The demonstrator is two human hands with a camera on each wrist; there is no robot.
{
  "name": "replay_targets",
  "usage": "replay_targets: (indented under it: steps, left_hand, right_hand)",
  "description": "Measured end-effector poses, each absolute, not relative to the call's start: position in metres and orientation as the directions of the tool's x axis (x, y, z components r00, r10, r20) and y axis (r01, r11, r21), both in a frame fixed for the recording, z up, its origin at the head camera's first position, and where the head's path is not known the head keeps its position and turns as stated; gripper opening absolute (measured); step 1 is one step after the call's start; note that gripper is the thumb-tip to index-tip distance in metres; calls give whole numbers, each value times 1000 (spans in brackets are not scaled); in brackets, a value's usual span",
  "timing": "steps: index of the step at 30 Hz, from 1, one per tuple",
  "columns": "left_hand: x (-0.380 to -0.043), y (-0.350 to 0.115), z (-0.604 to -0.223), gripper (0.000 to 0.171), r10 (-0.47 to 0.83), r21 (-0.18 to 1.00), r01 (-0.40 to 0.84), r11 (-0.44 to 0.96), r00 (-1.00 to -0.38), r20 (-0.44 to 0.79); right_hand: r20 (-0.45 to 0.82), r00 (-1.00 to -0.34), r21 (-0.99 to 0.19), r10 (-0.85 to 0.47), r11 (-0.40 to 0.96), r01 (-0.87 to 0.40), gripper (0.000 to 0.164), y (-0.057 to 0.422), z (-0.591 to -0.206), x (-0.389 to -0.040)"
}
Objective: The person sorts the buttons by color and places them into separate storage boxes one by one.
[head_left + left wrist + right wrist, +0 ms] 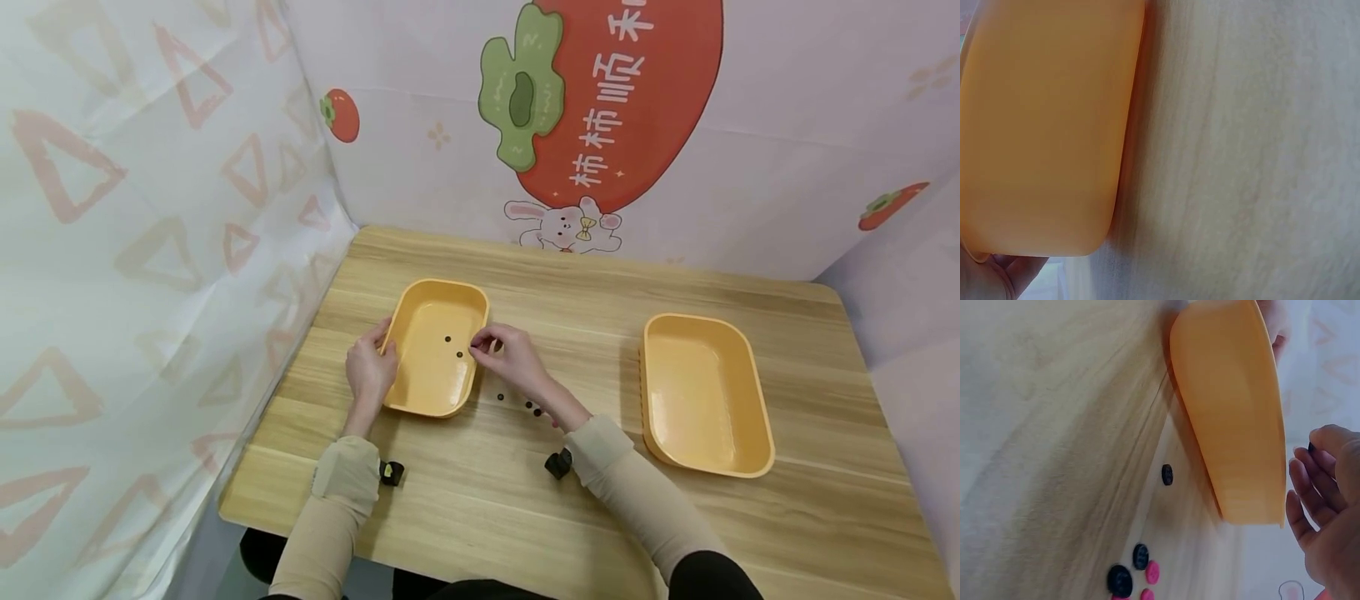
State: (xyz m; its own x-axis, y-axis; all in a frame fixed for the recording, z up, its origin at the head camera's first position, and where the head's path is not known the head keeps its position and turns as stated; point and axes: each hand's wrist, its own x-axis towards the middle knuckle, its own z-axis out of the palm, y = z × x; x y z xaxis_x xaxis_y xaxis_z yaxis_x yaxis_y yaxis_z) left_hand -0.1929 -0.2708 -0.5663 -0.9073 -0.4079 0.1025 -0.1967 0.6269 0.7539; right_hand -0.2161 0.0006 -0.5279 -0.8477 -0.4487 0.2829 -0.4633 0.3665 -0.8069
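A yellow plastic bin [427,379] stands on the left part of the table, with two black buttons [460,355] lying inside it. My left hand [370,367] holds this bin by its left side, thumb over the rim. Above the bin's right rim, my right hand [512,354] pinches a small black button [1311,447] between thumb and fingertip; its other fingers are loosely bent. On the table just right of the bin lie several black buttons [1167,474] and pink buttons [1152,572]. My right forearm partly hides the pink ones in the head view.
A second yellow bin [697,392] stands to the right, beyond my right forearm. The wooden table [465,508] meets a printed cloth backdrop [420,183] at its back and left edges. A black wrist camera [558,463] sits at each cuff.
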Motion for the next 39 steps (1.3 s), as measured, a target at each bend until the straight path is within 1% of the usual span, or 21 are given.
replay_targets:
  steps: [2,6,7,11,13,18,21,27,30,33,37,39]
  left_hand:
    - [-198,-278,-582,49,-407,743,-192,641,-906,117]
    - [-201,-281,-591,48,-406,732,-194,653,-905,123]
    - [-205,-282,-596,49,-418,720,-212,661,-901,118]
    - [-202,-277,-588,50,-424,726,-218,653,-899,112]
    - [-196,-270,-577,49,-421,736,-214,643,-901,105]
    - [-185,-258,-555,47,-411,749,-187,636,-903,124]
    - [-187,-261,-558,48,-414,751,-171,638,-898,148]
    - [-193,-272,-569,48,-412,735,-184,653,-900,141]
    - [-198,-278,-582,48,-410,722,-189,665,-901,142]
    - [-202,-282,-592,46,-406,719,-192,668,-904,136]
    - [-199,-278,-586,46,-411,723,-198,662,-902,130]
    - [-194,-273,-573,46,-412,730,-194,655,-902,130]
  right_hand:
    - [295,-836,-795,-463,366,-483,6,-5,-527,-220]
    - [312,-821,-785,-477,357,-506,8,-15,-525,-226]
    - [317,-819,-781,-478,358,-512,9,-17,-525,-227]
    - [346,-820,-763,-456,372,-529,13,-23,-526,-232]
    - [359,-833,-761,-421,383,-523,14,-22,-528,-232]
    - [374,-871,-802,-318,360,-476,9,-3,-532,-225]
    - [363,-888,-827,-282,342,-446,8,14,-533,-219]
    - [315,-917,-858,-245,340,-385,8,44,-536,-205]
    - [299,-924,-867,-239,337,-368,12,53,-538,-199]
    - [289,-922,-869,-256,334,-365,19,60,-540,-195]
    - [263,-917,-861,-299,357,-363,30,66,-546,-188]
    - [253,-909,-851,-330,371,-372,36,68,-551,-185]
